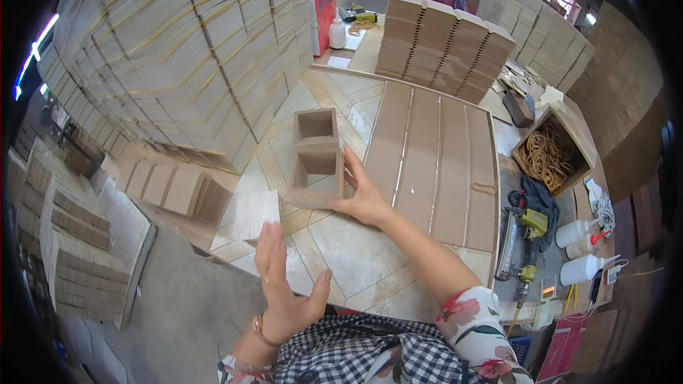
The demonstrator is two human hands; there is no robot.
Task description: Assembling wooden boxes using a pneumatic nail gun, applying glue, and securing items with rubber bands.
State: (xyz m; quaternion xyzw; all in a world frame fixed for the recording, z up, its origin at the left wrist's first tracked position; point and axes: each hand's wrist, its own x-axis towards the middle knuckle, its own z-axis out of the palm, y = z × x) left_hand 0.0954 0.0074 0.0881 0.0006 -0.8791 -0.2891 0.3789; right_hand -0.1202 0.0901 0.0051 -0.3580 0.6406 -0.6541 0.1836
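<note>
My right hand [366,195] grips the right side of an open brown board box [316,199], fingers along its wall and thumb near its front corner. Directly behind it, seemingly touching, stands a second open brown box [315,112]. My left hand [284,288] hovers over the table's front part, fingers stretched and thumb apart, holding nothing. Just beyond its fingertips sits a pile of white square sheets [257,215]. To the right of the boxes lies a brown board panel [420,163] in long strips, with white lines along the seams.
Tall bundled white stacks [178,50] rise at the left, with brown boards [174,188] below. A notched brown stack [441,46] stands at the back, a masked person behind it. Rubber bands fill a box [551,149] at right, near glue bottles [587,268] and a yellow-green tool [532,224].
</note>
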